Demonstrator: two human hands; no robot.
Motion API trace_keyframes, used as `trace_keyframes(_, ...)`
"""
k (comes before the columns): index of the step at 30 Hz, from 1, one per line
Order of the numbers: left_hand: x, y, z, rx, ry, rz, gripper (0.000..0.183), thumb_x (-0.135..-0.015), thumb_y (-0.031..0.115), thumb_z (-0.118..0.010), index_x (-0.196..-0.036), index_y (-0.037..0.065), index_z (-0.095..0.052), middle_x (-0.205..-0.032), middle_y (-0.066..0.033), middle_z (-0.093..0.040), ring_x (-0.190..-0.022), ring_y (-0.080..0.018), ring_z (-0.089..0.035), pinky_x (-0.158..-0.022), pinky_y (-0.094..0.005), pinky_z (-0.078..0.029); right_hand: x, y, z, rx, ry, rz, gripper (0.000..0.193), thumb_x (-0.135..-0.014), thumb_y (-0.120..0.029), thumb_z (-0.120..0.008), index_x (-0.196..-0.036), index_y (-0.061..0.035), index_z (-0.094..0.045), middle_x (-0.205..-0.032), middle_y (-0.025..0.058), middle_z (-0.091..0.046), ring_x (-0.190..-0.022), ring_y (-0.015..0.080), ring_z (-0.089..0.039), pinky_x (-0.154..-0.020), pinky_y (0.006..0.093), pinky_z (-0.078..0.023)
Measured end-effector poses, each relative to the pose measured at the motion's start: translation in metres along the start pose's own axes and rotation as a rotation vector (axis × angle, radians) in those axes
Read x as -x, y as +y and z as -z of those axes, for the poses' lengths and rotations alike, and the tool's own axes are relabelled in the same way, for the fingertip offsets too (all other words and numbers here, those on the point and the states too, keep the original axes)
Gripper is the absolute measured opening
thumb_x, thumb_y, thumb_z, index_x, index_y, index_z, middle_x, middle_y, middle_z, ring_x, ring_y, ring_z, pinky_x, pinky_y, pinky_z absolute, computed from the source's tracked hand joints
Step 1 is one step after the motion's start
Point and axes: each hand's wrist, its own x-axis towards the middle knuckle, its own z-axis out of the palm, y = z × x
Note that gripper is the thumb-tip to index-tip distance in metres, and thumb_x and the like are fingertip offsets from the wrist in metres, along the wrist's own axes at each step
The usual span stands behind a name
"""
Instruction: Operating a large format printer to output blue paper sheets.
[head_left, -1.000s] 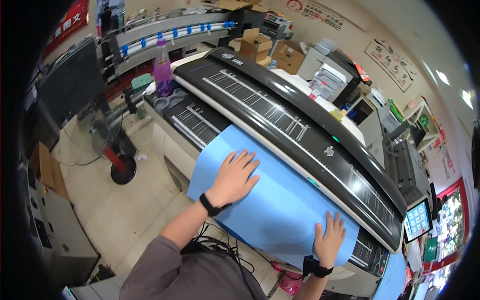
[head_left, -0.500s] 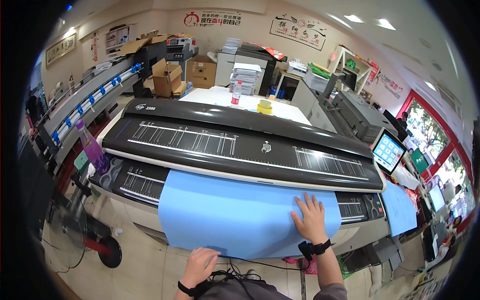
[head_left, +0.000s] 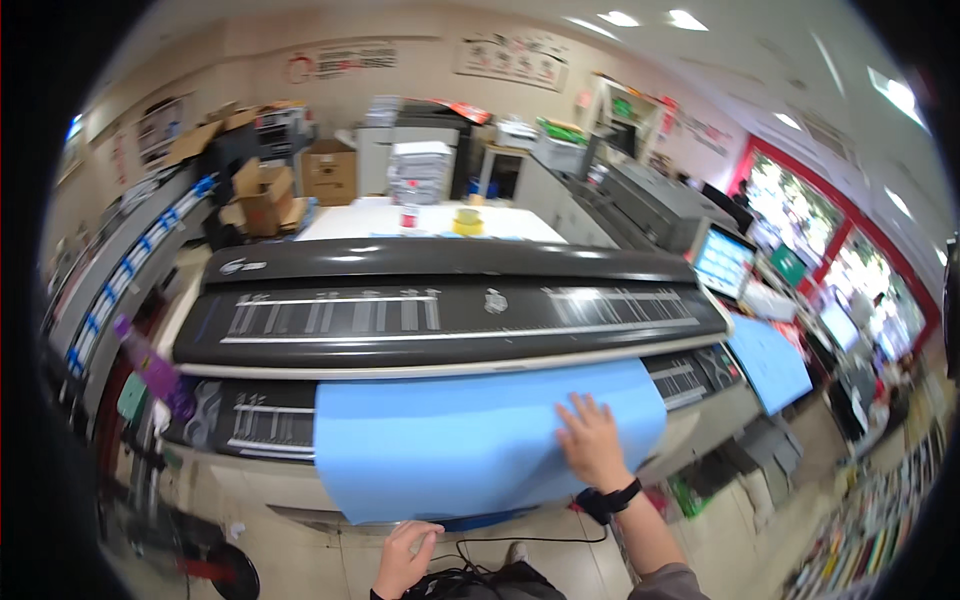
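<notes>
Sheet alignment matters here: the large pale-blue paper sheet (head_left: 450, 440) lies on the feed table of the wide black scanner (head_left: 440, 300). The right hand (head_left: 592, 444) presses flat, fingers spread; the left hand (head_left: 405, 555) curls loosely, off the sheet's lower edge. Keep pressure even and the leading edge square.

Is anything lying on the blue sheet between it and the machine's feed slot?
Nothing visible does. The blue sheet runs bare up to the feed slot; only the right hand lies flat on it.

right hand (head_left: 592, 447) flat on blue sheet (head_left: 450, 435) | left hand (head_left: 405, 555) at its lower edge
</notes>
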Motion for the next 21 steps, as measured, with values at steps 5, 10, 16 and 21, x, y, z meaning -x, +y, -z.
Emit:
trace_keyframes(5, -0.027, -0.003, -0.038, -0.054, -0.308, -0.107, 0.014, -0.091, 0.008, -0.065, -0.100, 0.001, -0.073, -0.100, -0.0143, -0.074, -0.094, -0.0346, -0.068, -0.086, -0.0411, -0.052, 0.116, -0.045, -0.031, -0.249, -0.037, 0.081, 0.057, -0.095, -0.032, -0.065, -0.148, -0.0163, -0.051, -0.156, 0.0204, -0.042, -0.141, 0.0418, -0.043, -0.114, 0.0566, -0.035)
trace_keyframes(10, -0.043, 0.011, -0.091, 0.032, -0.546, -0.130, 0.014, -0.093, 0.009, -0.064, -0.102, 0.001, -0.072, -0.101, -0.0144, -0.073, -0.097, -0.0351, -0.068, -0.087, -0.0417, -0.052, 0.233, -0.026, -0.042, -0.492, -0.804, -0.263, 0.049, -0.096, -0.032, -0.063, -0.140, -0.0117, -0.058, -0.127, 0.0227, -0.064, -0.115, 0.0417, -0.063, -0.099, 0.0507, -0.050)
trace_keyframes(16, -0.051, 0.046, -0.177, 0.005, -0.814, -0.162, 0.019, -0.096, 0.013, -0.063, -0.109, 0.002, -0.071, -0.108, -0.0180, -0.070, -0.106, -0.0361, -0.066, -0.094, -0.0420, -0.051, 0.321, 0.023, -0.029, -0.492, -0.495, -0.566, 0.040, -0.098, -0.034, -0.062, -0.132, -0.0120, -0.063, -0.106, 0.0198, -0.073, -0.100, 0.0395, -0.068, -0.088, 0.0488, -0.054)
trace_keyframes(21, -0.056, 0.083, -0.279, 0.003, -0.968, -0.275, 0.021, -0.096, 0.015, -0.064, -0.110, 0.001, -0.070, -0.112, -0.0192, -0.070, -0.109, -0.0357, -0.065, -0.096, -0.0427, -0.050, 0.343, 0.069, -0.019, -0.501, -0.457, -0.686, 0.041, -0.098, -0.036, -0.059, -0.131, -0.0133, -0.064, -0.110, 0.0175, -0.073, -0.098, 0.0398, -0.070, -0.087, 0.0496, -0.055)
